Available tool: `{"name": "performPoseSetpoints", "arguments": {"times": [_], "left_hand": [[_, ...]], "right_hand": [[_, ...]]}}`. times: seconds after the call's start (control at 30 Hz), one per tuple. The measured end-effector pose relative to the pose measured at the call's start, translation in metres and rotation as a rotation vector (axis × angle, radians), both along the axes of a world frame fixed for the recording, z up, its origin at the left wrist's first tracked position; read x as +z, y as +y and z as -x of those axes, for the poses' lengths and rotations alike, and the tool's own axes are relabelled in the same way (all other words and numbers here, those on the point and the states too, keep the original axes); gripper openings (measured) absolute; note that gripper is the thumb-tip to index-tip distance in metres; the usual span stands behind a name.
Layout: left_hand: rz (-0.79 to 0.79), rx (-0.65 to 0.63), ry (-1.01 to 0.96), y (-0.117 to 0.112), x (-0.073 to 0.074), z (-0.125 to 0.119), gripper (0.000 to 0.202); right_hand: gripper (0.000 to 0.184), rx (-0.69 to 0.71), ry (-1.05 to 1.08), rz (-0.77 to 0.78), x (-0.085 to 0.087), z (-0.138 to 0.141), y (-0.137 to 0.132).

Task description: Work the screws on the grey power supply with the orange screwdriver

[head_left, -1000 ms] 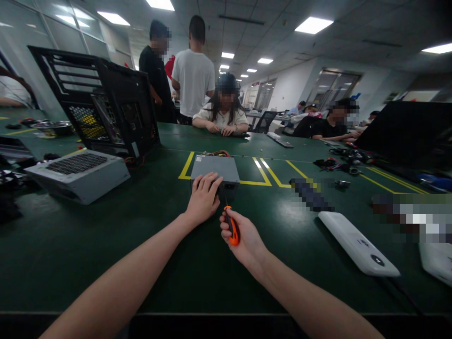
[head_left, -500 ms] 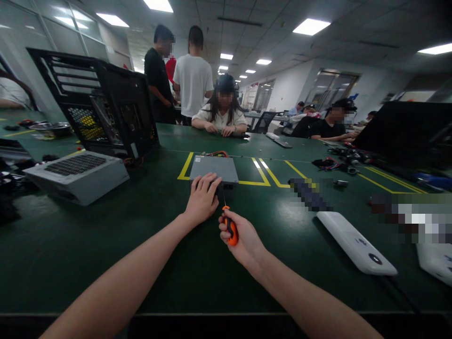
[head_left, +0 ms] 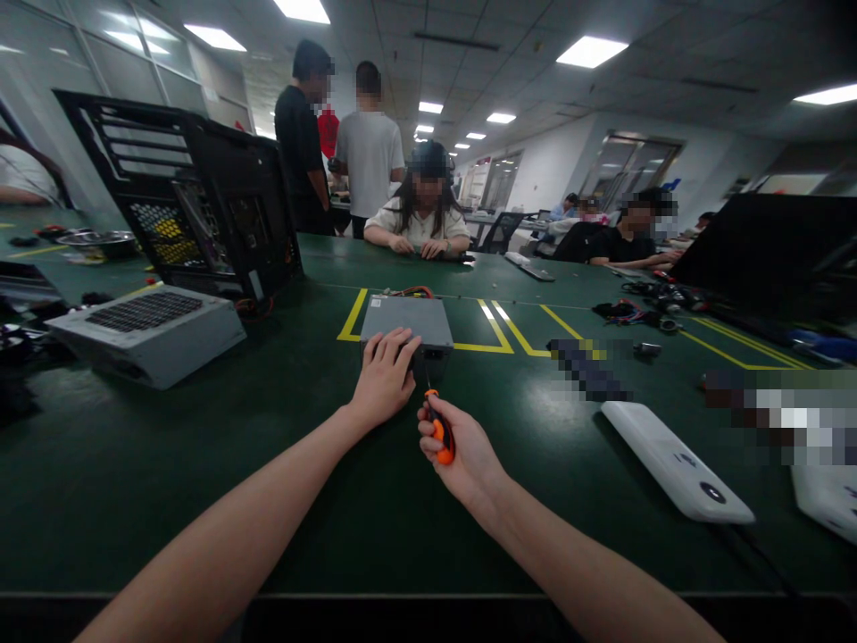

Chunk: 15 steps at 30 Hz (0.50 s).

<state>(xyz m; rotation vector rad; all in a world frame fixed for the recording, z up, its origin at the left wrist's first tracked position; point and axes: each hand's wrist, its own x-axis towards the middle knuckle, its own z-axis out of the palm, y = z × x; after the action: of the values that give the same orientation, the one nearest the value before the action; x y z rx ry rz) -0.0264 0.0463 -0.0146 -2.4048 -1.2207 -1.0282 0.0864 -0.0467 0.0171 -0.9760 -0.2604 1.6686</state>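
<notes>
A grey computer power supply (head_left: 408,314) lies on the green table in front of me, its wires showing behind it. My left hand (head_left: 385,371) grips its near edge, with the fingers spread over the top and the thumb down at the front face. In my right hand (head_left: 459,442) is a screwdriver (head_left: 442,433) with an orange and black handle, held by fingers wrapped round it. Its thin shaft points at the front face of the power supply, near the socket. The tip is too small to make out.
At left stand a second power supply (head_left: 153,330) and an open black computer case (head_left: 194,196). A white elongated device (head_left: 676,460) with a cable lies at right, below a pixelated item. Cables (head_left: 629,314) lie farther back. A person (head_left: 421,214) sits across the table.
The screwdriver and my right hand have shifted very slightly to the right, and the handle leans a little more. My left hand and the power supply stay in place.
</notes>
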Motion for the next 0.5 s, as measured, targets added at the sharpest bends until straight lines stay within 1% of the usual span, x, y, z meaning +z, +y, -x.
{"name": "performPoseSetpoints", "arguments": {"times": [0.13,0.2,0.27,0.4,0.5], "left_hand": [[0.001,0.003,0.005,0.0006,-0.0006,0.0003,0.050],[0.000,0.005,0.004,0.0007,-0.0007,0.0003,0.051],[-0.002,0.006,0.005,0.0006,-0.0005,0.0002,0.050],[-0.007,0.010,-0.001,0.0004,-0.0003,-0.0005,0.049],[-0.014,0.008,-0.012,0.0006,-0.0006,-0.0008,0.048]], "right_hand": [[0.018,0.061,0.029,0.007,-0.0012,-0.0006,0.0002],[0.021,0.079,0.029,0.009,-0.0017,-0.0006,0.0007],[0.019,0.057,0.019,-0.002,-0.0020,-0.0006,0.0015],[0.005,-0.006,-0.004,-0.019,-0.0023,-0.0007,0.0029],[0.007,-0.004,0.000,-0.014,-0.0030,-0.0009,0.0028]]}}
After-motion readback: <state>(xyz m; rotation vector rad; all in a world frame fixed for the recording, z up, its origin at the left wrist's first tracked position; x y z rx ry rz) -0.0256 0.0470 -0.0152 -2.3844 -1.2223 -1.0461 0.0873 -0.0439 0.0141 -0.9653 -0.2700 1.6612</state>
